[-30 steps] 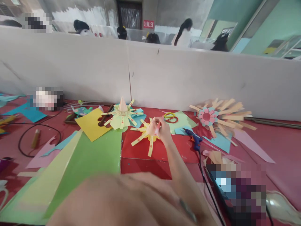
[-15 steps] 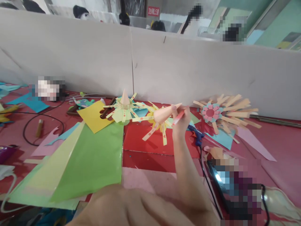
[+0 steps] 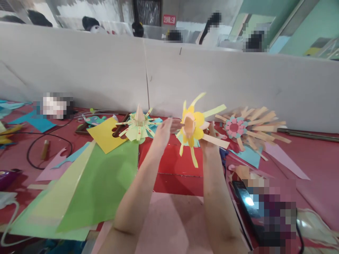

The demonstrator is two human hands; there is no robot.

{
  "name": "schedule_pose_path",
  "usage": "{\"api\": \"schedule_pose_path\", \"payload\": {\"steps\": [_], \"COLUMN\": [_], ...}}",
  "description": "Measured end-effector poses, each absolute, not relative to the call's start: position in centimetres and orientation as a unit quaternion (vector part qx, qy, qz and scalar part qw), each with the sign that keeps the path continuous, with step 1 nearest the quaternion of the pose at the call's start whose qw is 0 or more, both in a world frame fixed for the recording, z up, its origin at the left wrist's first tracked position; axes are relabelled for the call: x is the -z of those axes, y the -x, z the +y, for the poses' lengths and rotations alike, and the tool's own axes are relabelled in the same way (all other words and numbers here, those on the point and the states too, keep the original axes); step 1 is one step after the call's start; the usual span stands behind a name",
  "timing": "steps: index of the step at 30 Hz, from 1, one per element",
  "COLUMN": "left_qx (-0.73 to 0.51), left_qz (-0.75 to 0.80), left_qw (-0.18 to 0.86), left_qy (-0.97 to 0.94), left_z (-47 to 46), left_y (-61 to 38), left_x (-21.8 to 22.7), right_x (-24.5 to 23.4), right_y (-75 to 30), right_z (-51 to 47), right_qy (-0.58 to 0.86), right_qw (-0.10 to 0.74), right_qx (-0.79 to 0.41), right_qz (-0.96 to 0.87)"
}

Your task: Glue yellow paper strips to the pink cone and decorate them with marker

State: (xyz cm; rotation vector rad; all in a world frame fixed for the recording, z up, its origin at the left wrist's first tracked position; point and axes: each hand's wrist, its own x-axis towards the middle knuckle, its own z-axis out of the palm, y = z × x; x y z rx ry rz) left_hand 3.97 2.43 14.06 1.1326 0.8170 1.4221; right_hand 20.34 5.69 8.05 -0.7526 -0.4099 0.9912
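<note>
My right hand [image 3: 209, 137] holds a yellow paper flower [image 3: 194, 127] with long strip petals and a pale orange cone at its centre, lifted off the table and turned toward me. My left hand [image 3: 164, 131] reaches in from the left with fingers stretched toward the flower, fingertips close to the cone. A similar green-yellow paper flower with a cone [image 3: 138, 126] lies on the table to the left. A larger pink, blue and tan paper flower [image 3: 239, 127] lies to the right.
Green sheets [image 3: 100, 183], a yellow sheet [image 3: 104, 134] and a red sheet [image 3: 174, 164] cover the red table. A black cable [image 3: 34, 141] loops at left. A phone [image 3: 247, 203] lies at lower right. A white partition [image 3: 106, 70] closes the back; other people sit beyond it.
My right hand lifted the yellow flower off the red sheet and turned it to face me. My left arm came forward and the hand reached up beside the flower.
</note>
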Motion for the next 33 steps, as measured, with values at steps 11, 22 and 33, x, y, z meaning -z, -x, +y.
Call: {"api": "schedule_pose_path", "payload": {"steps": [11, 22, 33], "left_qx": [-0.482, -0.535, -0.479], "left_qz": [0.194, 0.139, 0.135], "left_qw": [0.772, 0.787, 0.819], "left_qy": [-0.367, -0.274, -0.286], "left_z": [2.9, 2.8, 3.3], "left_y": [-6.9, -6.7, -6.1], "left_x": [-11.7, -12.1, -11.1], "right_x": [-9.2, -9.4, -8.3], "right_y": [-18.0, -17.3, -18.3], "right_z": [4.0, 4.1, 4.9], "right_qy": [0.444, 0.399, 0.367], "right_qw": [0.742, 0.715, 0.72], "right_qx": [-0.402, -0.511, -0.508], "right_qz": [-0.301, -0.262, -0.298]}}
